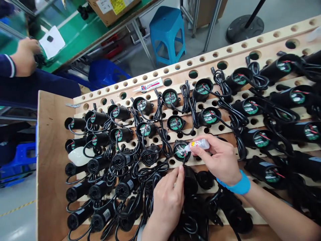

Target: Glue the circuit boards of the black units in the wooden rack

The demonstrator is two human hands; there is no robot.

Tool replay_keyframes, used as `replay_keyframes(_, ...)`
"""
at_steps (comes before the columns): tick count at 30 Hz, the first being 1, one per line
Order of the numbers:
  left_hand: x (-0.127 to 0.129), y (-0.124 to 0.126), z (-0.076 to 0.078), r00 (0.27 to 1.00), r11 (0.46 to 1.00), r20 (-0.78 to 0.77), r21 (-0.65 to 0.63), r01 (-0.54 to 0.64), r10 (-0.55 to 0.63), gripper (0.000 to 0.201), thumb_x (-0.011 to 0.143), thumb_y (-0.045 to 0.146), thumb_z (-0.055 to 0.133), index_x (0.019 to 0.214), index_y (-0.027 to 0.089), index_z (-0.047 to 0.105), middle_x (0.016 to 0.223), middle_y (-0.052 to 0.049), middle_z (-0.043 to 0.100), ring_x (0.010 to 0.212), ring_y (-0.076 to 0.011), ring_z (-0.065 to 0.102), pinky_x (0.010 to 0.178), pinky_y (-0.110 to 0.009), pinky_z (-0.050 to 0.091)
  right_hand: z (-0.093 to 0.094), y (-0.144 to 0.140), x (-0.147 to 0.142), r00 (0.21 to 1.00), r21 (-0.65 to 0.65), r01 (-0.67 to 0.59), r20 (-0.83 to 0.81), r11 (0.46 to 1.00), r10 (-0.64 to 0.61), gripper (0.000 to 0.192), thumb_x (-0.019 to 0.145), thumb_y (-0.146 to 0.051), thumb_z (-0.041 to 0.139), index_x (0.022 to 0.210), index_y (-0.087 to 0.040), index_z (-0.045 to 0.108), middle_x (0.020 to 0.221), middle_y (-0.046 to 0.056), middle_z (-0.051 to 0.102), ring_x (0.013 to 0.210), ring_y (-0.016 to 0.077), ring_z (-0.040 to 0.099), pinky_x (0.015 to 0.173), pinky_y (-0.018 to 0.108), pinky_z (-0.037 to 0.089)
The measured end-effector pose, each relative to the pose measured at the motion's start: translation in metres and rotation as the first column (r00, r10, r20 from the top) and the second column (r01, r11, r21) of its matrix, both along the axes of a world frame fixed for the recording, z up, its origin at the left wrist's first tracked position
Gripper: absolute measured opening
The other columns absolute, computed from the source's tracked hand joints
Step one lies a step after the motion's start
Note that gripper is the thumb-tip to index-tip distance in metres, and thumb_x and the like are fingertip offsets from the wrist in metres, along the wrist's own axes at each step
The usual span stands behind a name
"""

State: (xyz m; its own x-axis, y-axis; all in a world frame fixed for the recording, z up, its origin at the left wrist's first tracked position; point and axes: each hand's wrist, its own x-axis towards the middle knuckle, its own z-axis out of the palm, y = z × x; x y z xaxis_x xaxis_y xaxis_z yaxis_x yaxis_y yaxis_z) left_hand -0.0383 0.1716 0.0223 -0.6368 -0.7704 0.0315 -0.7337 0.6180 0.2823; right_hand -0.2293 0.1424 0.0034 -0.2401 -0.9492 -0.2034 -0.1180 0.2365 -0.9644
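Head: right hand (222,159) holds bottle (197,145) near left hand (168,195).

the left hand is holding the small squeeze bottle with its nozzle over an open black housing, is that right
Not quite: the head view shows that the right hand, not the left hand, is holding the small squeeze bottle. Its nozzle is indeed over an open black housing.

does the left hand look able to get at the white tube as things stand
Probably yes, with a stretch: nothing appears to cover the white tube. However, the left hand is on the near side, so it would likely have to pass over black housings and cables.
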Motion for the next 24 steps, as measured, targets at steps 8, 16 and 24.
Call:
replay_keyframes(8, -0.0014, -0.0003, 0.0015, 1.0, 1.0, 0.004, 0.006, -0.002, 0.002, 0.031, 0.09, 0.004, 0.046, 0.12, 0.006, 0.057, 0.104, -0.013, 0.071, 0.082, -0.0202, 0.068, 0.068, -0.03, 0.059, 0.0021, 0.0001, -0.0014, 1.0, -0.019, 0.0, -0.011, 1.0, 0.0, 0.019, 0.084, -0.036, 0.065, 0.092, -0.019, 0.064, 0.081, 0.001, 0.066, 0.064, 0.011, 0.064, 0.061, 0.021, 0.055)
replay_keyframes(16, -0.0002, 0.0009, 0.0016, 1.0, 1.0, 0.013, 0.018, -0.007, 0.007, 0.033, 0.09, 0.004, 0.047, 0.121, 0.007, 0.057, 0.106, -0.013, 0.07, 0.085, -0.0203, 0.068, 0.07, -0.03, 0.059, 0.0019, -0.0011, -0.0019, 1.0, 0.0, 0.004, 0.015, 1.0, -0.004, 0.02, 0.084, -0.038, 0.064, 0.091, -0.019, 0.063, 0.08, 0.0, 0.066, 0.064, 0.0108, 0.064, 0.06, 0.021, 0.055)
replay_keyframes(24, 0.0004, 0.0004, 0.0004, 1.0, 1.0, 0.004, 0.006, 0.003, -0.003, 0.035, 0.089, 0.002, 0.048, 0.123, 0.006, 0.056, 0.106, -0.013, 0.07, 0.084, -0.0196, 0.067, 0.07, -0.03, 0.059, 0.0004, 0.0004, -0.0017, 1.0, -0.001, 0.003, 0.016, 1.0, -0.003, 0.02, 0.084, -0.036, 0.065, 0.091, -0.018, 0.064, 0.08, 0.0, 0.066, 0.063, 0.01, 0.063, 0.061, 0.02, 0.055)
